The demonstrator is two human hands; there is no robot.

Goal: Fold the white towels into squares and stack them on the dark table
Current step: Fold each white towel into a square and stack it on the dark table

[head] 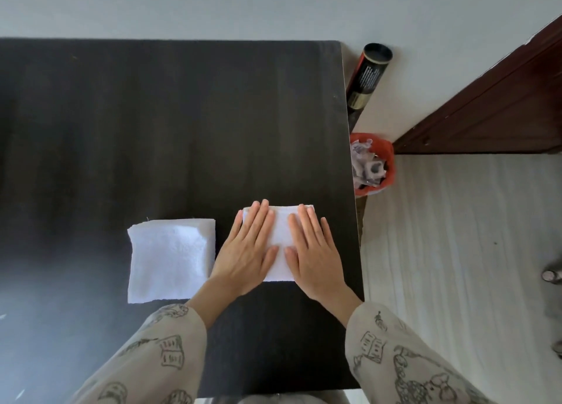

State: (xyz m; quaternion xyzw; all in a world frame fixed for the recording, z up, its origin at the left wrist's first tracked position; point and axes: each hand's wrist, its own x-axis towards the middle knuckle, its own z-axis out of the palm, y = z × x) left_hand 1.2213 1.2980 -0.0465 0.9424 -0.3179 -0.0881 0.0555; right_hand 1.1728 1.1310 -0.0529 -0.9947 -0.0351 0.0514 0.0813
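Note:
Two white towels lie on the dark table (pixel 152 114). The left towel (pixel 170 259) is a folded square, lying flat by itself near the table's front. To its right is a second folded towel (pixel 282 239), mostly covered by my hands. My left hand (pixel 248 248) presses flat on its left half with straight fingers. Its right half is pressed down by my right hand (pixel 313 251), also flat. Only the towel's middle strip and top edge show between and above my hands.
The table's right edge runs just right of my right hand. Beyond it on the light floor stand an orange waste bin (pixel 386 151) full of scraps and a dark tube (pixel 366 75) leaning on the wall. A brown wooden door (pixel 501 105) is at the right.

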